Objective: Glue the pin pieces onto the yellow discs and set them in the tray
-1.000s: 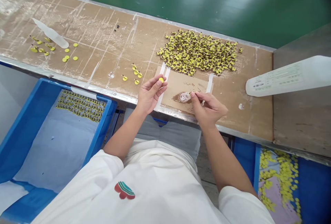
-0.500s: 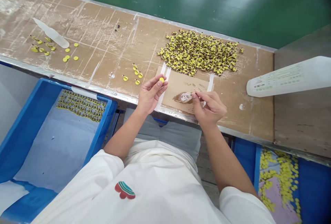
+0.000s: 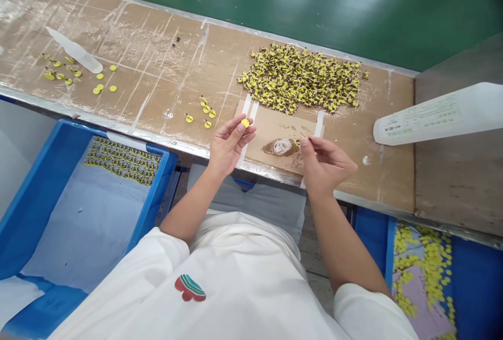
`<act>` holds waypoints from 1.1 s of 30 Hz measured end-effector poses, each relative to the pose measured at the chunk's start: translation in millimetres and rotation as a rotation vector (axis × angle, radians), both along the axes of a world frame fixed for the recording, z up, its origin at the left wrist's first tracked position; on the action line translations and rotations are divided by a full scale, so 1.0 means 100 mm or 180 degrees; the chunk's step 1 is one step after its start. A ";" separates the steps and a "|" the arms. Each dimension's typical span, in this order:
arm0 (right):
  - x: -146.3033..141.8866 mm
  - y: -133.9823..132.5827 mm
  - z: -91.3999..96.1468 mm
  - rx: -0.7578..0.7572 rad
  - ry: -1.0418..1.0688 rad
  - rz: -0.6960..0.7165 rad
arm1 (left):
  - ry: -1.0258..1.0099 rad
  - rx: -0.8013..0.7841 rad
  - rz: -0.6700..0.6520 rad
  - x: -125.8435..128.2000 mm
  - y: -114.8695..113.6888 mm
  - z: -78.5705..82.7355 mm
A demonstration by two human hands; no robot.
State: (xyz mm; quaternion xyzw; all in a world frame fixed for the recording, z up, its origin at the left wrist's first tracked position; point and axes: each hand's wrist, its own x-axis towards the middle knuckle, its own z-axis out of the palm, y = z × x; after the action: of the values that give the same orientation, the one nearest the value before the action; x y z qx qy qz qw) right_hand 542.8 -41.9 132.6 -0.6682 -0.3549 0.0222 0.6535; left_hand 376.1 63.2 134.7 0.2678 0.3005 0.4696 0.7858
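Between the thumb and fingers of my left hand [image 3: 228, 143] is a yellow disc [image 3: 245, 122], held just above the bench's front edge. My right hand [image 3: 326, 164] is closed in a pinch on a small yellow-and-brown piece [image 3: 298, 142], mostly hidden by the fingertips. Just left of that pinch, a wet brown patch with a small clear ring-shaped dish [image 3: 282, 146] lies on a taped cardboard sheet [image 3: 263, 125]. Beyond both hands spreads a big pile of small yellow-and-brown pieces [image 3: 302, 78]. Several discs with dark pieces on them [image 3: 207, 109] lie left of my left hand.
A white glue bottle [image 3: 432, 114] lies at the right. Farther left are a white pointed plastic nozzle [image 3: 74, 49] and loose yellow discs [image 3: 113, 88]. Below the bench, a blue tray [image 3: 157, 183] holds rows of finished-looking pieces; another bin at right holds yellow discs [image 3: 436, 261].
My right hand has moved right, away from the clear dish, still pinching the small piece. My left hand keeps the yellow disc in nearly the same place.
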 end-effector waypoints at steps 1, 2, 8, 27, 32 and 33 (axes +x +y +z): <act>-0.03 0.01 0.06 0.0084 0.0356 -0.0071 | 0.0002 -0.0017 -0.0003 0.01 -0.04 0.02; -0.07 0.01 0.12 0.0159 0.0668 -0.0109 | -0.0028 -0.0038 -0.0017 0.02 -0.08 0.04; -0.39 -0.01 0.54 0.0321 0.1074 0.0015 | -0.0246 -0.0272 -0.0350 0.12 -0.44 0.23; -0.55 -0.10 0.65 0.0434 0.0898 0.0304 | -0.0216 -0.0401 -0.0982 0.11 -0.62 0.37; -0.51 -0.10 0.63 0.0375 0.1231 0.0262 | -0.0280 -0.0378 -0.0862 0.11 -0.62 0.37; -0.50 -0.10 0.64 0.0380 0.1266 0.0261 | -0.0316 -0.0369 -0.0856 0.10 -0.62 0.37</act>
State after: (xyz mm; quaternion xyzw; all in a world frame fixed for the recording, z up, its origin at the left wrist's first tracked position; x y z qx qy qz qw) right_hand 492.3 -52.2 196.5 -0.5958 -0.2465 0.1592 0.7476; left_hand 386.6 1.0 171.7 0.2363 0.2494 0.3547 0.8696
